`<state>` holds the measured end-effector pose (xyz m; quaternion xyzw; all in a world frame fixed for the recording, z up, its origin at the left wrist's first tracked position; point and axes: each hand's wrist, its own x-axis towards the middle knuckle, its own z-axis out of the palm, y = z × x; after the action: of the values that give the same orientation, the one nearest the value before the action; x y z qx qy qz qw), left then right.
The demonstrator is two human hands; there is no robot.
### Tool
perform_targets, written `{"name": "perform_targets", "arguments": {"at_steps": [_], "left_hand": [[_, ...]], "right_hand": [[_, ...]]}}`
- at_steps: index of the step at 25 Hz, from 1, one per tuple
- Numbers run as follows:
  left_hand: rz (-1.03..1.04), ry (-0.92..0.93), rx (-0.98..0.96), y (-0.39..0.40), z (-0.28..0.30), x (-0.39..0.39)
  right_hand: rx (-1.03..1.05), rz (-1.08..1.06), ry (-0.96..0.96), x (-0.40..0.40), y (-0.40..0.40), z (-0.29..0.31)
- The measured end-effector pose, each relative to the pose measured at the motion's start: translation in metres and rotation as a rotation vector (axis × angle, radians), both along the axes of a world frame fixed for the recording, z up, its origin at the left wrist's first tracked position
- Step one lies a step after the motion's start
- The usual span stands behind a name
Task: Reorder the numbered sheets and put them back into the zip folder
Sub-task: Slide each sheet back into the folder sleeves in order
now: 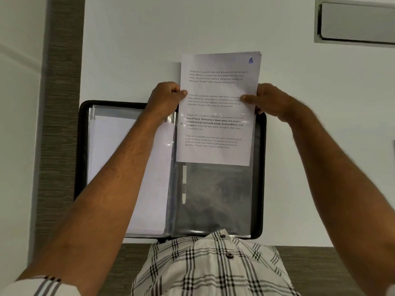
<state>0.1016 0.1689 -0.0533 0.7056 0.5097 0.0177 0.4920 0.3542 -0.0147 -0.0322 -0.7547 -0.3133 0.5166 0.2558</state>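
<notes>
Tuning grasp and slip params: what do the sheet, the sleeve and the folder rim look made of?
Sheet: thin matte white paper, printed text, handwritten 8; both hands pinch its edges.
Sleeve: clear glossy plastic film, going by glare streaks and wrinkles.
Folder rim: black and dull, probably fabric or faux leather; too blurred to tell.

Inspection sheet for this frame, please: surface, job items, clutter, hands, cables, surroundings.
Surface: white tabletop, grey woodgrain strip at left.
Job's things: black zip folder lies open; white printed sheet numbered 8 partly inside its right clear sleeve; white sheets in left sleeve.
Clutter: pen beside the folder's spine.
Grippers: left hand and right hand pinch the sheet's side edges.
Cables: nothing seen.
Surroundings: grey recessed hatch at top right.
</notes>
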Motion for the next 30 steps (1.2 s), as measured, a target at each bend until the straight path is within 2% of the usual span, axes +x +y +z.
{"name": "perform_targets", "arguments": {"at_steps": [4,7,11,13,17,20,23,27,30], "left_hand": [[0.063,-0.04,-0.001,-0.002,-0.004,0.0],[0.01,-0.019,0.012,-0.004,-0.002,-0.003],[-0.157,0.065,0.026,-0.002,0.0,-0.007],[-0.171,0.064,0.03,-0.003,0.001,-0.007],[0.028,-0.097,-0.022,-0.007,0.003,-0.004],[0.096,-0.118,-0.006,-0.009,-0.001,-0.004],[0.01,-0.067,0.033,-0.012,0.0,-0.007],[-0.173,0.03,0.009,-0.009,0.008,-0.009],[-0.199,-0.021,0.0,-0.01,0.009,-0.011]], "right_hand": [[-0.078,0.09,0.002,0.005,-0.004,-0.001],[-0.083,0.084,-0.01,0.004,-0.005,0.003],[0.118,-0.111,-0.003,-0.004,-0.004,0.003],[0.175,-0.205,-0.002,-0.007,-0.005,-0.002],[0.107,-0.09,-0.036,-0.011,-0.01,-0.003],[0.044,-0.007,-0.043,-0.01,-0.015,-0.002],[0.036,0.046,-0.084,-0.01,-0.014,0.004],[0.142,0.005,-0.175,-0.015,-0.014,0.003],[0.202,-0.012,-0.148,-0.021,-0.015,0.0]]}}
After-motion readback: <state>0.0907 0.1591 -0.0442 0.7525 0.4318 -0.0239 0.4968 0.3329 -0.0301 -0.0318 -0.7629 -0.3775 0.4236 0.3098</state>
